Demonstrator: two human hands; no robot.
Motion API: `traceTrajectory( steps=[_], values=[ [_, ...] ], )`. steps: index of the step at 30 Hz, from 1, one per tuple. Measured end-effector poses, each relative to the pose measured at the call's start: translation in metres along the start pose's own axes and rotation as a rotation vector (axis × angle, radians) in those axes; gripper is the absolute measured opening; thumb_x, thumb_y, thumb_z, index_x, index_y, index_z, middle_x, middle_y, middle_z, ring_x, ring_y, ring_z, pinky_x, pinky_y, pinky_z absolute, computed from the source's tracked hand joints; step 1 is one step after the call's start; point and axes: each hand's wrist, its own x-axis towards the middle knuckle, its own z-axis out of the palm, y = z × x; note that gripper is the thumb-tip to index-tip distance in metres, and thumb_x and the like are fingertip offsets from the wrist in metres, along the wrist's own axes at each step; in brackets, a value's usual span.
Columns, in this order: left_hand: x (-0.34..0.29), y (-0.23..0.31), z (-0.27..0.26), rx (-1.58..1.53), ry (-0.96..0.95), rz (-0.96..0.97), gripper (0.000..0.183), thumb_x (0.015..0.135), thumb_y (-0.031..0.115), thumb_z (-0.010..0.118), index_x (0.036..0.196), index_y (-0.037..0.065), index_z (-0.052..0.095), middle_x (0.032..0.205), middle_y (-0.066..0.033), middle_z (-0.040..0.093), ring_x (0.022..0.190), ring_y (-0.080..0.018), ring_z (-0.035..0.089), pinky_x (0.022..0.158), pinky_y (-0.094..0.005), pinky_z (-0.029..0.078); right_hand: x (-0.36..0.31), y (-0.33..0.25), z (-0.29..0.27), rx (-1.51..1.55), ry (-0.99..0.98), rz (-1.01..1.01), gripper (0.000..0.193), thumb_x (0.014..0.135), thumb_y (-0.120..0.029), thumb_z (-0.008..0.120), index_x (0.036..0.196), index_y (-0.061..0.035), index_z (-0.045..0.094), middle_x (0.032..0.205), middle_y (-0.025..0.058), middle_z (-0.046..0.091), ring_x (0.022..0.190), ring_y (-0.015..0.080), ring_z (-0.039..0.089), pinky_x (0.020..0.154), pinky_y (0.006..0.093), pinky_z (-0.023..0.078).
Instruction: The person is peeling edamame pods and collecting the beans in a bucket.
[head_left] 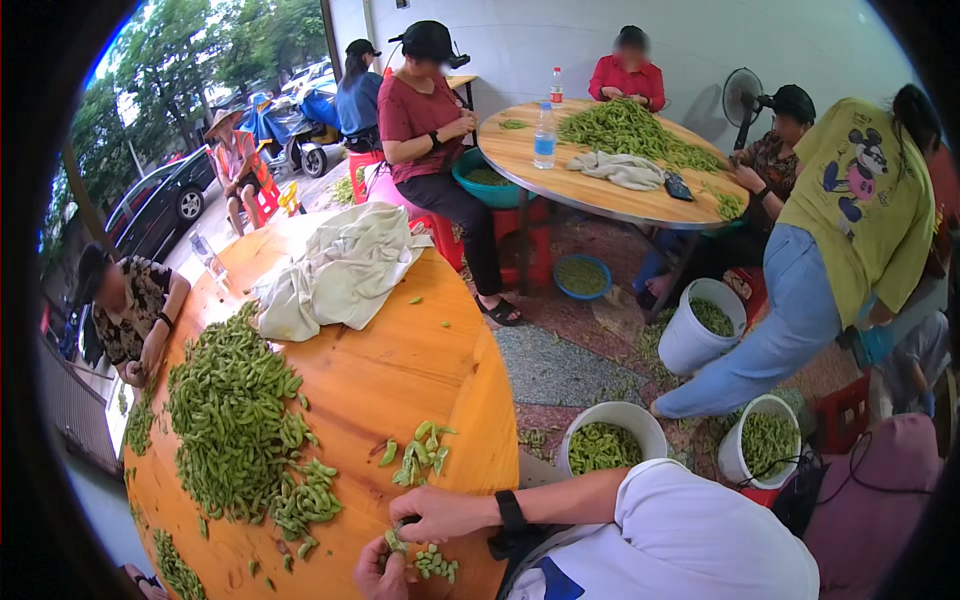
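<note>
My right hand (440,514), with a black band on its wrist, and my left hand (377,571) meet at the near edge of a round wooden table (400,370). Both pinch a green bean pod (397,540) between their fingertips. A small cluster of pods (436,564) lies just beside my left hand. Another small bunch of pods (418,452) rests a little farther in. A big heap of green pods (235,420) covers the table's left side.
A pale cloth (340,265) lies at the table's far side. White buckets of pods (610,440) (762,440) (700,325) stand on the floor to the right. Several people sit or bend around a second round table (600,190) behind, and one sits at the left (130,300).
</note>
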Motion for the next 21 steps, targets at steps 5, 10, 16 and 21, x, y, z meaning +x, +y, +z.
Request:
traceTrajectory(
  steps=[5,10,16,21],
  values=[
    [-0.011,0.004,0.012,0.236,0.124,0.245,0.020,0.094,0.007,0.057,0.112,-0.002,0.062,0.083,-0.0020,0.060,0.074,-0.0150,0.057,0.065,-0.0279,0.047,0.007,0.022,-0.012,-0.293,0.251,-0.320,0.017,0.086,-0.017,0.058,0.091,-0.0007,0.059,0.073,0.0136,0.060,0.069,0.0209,0.060,0.065,0.0358,0.049],
    [0.000,0.016,0.022,0.599,0.066,0.443,0.014,0.089,0.001,0.061,0.101,-0.003,0.065,0.092,-0.0147,0.067,0.084,-0.0229,0.065,0.075,-0.0294,0.050,-0.017,0.006,-0.059,-0.606,0.500,-0.224,0.020,0.081,-0.012,0.058,0.098,-0.0034,0.063,0.081,0.0193,0.063,0.075,0.0364,0.063,0.067,0.0412,0.050],
    [-0.021,0.022,0.019,0.547,0.093,0.369,0.016,0.087,0.004,0.063,0.103,-0.001,0.067,0.089,-0.0135,0.068,0.080,-0.0244,0.065,0.071,-0.0318,0.051,-0.018,-0.017,-0.066,-0.718,0.602,-0.134,0.024,0.081,-0.009,0.054,0.104,-0.0026,0.059,0.085,0.0223,0.066,0.079,0.0411,0.064,0.072,0.0499,0.051],
    [-0.006,0.023,-0.005,0.546,0.196,0.296,0.020,0.086,0.005,0.065,0.105,0.000,0.065,0.086,-0.0145,0.066,0.078,-0.0276,0.064,0.068,-0.0350,0.051,-0.010,-0.016,-0.042,-0.823,0.453,-0.289,0.028,0.081,-0.003,0.053,0.109,0.0004,0.057,0.086,0.0236,0.066,0.080,0.0411,0.065,0.071,0.0487,0.051]
  ],
)
